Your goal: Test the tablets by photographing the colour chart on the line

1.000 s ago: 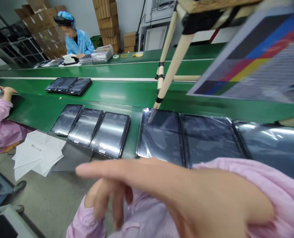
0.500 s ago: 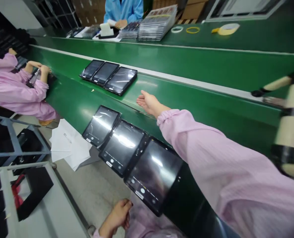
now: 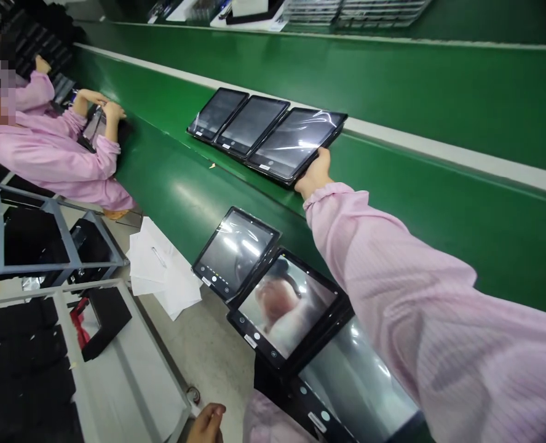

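On the green conveyor a row of three black-framed tablets lies with screens up. My right hand (image 3: 316,171) grips the near right edge of the right-hand tablet (image 3: 296,143), its fingers partly hidden under the frame. To its left sit the middle tablet (image 3: 253,125) and the left tablet (image 3: 219,114). Closer to me is a second row: one tablet (image 3: 236,252), one with a blurry pinkish picture on its screen (image 3: 284,307), and one partly covered by my sleeve (image 3: 356,381). At the bottom edge, my left hand (image 3: 207,424) is closed with its fingers curled, away from the tablets.
A co-worker in a pink smock (image 3: 65,144) handles something dark at the left. White papers (image 3: 162,267) stick out beside the green belt (image 3: 439,215). Below left stand a grey cart (image 3: 130,369) with black items and a metal rack (image 3: 63,234). Stacked trays (image 3: 379,11) stand across the line.
My right hand has gone from open beside the far row to holding the right-hand tablet's edge. The view has shifted, and a picture now shows on the near row's middle screen.
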`<state>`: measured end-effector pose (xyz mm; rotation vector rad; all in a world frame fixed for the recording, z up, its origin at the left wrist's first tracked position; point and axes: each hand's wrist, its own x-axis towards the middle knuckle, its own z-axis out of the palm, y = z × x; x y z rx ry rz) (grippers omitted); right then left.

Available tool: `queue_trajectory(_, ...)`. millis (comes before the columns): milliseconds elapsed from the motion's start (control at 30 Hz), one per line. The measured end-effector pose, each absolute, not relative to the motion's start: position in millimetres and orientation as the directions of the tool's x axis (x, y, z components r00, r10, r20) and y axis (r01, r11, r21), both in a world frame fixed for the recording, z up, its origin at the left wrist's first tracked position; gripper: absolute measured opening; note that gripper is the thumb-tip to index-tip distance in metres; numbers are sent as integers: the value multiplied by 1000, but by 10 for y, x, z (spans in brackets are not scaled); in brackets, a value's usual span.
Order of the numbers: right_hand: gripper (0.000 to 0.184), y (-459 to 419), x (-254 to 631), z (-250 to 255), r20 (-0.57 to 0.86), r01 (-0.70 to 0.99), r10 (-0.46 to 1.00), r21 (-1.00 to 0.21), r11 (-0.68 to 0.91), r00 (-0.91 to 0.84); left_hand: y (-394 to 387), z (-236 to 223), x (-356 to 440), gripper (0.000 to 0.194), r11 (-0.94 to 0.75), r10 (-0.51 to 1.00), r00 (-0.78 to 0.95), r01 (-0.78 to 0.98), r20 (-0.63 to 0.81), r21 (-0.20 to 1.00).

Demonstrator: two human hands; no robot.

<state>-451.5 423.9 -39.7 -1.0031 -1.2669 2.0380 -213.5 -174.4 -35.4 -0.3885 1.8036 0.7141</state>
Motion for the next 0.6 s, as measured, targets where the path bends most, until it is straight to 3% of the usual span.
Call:
queue_trajectory(100, 61, 4192, -4440, -191, -418, -279, 739, -736, -616, -529, -1443, -239, -2310, 91, 750, 153, -332, -574, -931, 328)
queue_trajectory(200, 58, 4157, -4139, 41, -497, -395, 705, -592, -702, -506, -920, 113, -2678, 94, 679, 293, -417, -543, -860, 494)
queue_trajectory(267, 57, 4177, -3742, 142, -556, -358, 724, -632, -687, -409, -454, 396, -3004, 77, 641, 397, -556, -402, -731, 654)
queue_trajectory(333, 51, 4221, -3207, 193, -609, -231, 740, -706, -670, -285, 79, 600, -3367, 66, 620, 542, -625, -154, -562, 769)
queue_trajectory(433, 47, 4280, -2295, 225, -648, -172, 737, -717, -675, -192, 942, 634, -3979, 49, 584, 623, -641, 2, -447, 812)
queue_trajectory(600, 49, 4269, -1037, 225, -691, -104, 722, -716, -690, -27, 2381, 225, -5010, 32, 573, 607, -745, 168, -277, 802)
